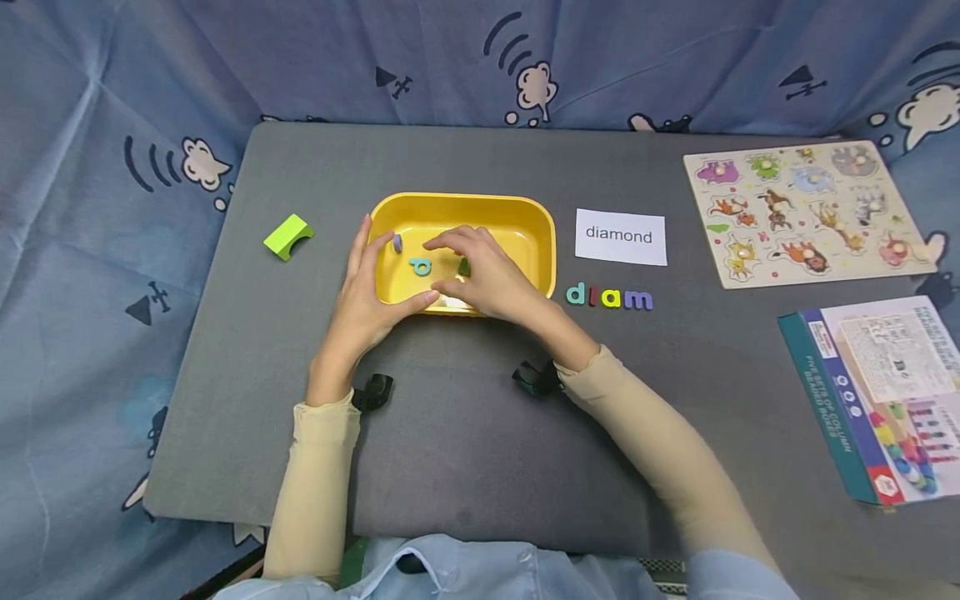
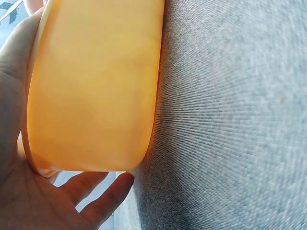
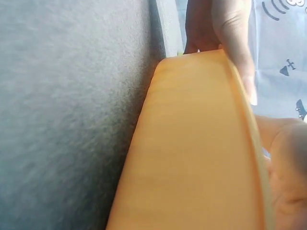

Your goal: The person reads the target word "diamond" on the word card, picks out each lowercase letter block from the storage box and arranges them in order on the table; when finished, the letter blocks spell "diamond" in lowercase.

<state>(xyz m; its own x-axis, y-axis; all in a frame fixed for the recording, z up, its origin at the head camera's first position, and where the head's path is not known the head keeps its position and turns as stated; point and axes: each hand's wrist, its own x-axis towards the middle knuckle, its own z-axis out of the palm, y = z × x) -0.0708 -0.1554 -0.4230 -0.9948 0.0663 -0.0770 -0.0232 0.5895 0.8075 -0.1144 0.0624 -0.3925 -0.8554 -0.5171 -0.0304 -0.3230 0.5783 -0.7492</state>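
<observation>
A yellow tray (image 1: 465, 200) stands on the grey table, its left end held by my left hand (image 1: 362, 298). The left thumb lies on the near rim, while the fingers are along the outer left wall, as the left wrist view also shows. Over the tray's inside, my right hand (image 1: 487, 271) has its thumb and index finger apart. A dark green piece (image 1: 464, 267) is partly hidden by that hand. Also inside are a teal letter (image 1: 421, 266) and a small purple piece (image 1: 397, 242) near the left wall.
Right of the tray, a card (image 1: 620, 237) reads "diamond", above a row of letters (image 1: 611, 298) spelling "diam". An animal puzzle board (image 1: 813, 212) and a bead box (image 1: 832, 417) occupy the right side. A green arched block (image 1: 288, 237) is at left.
</observation>
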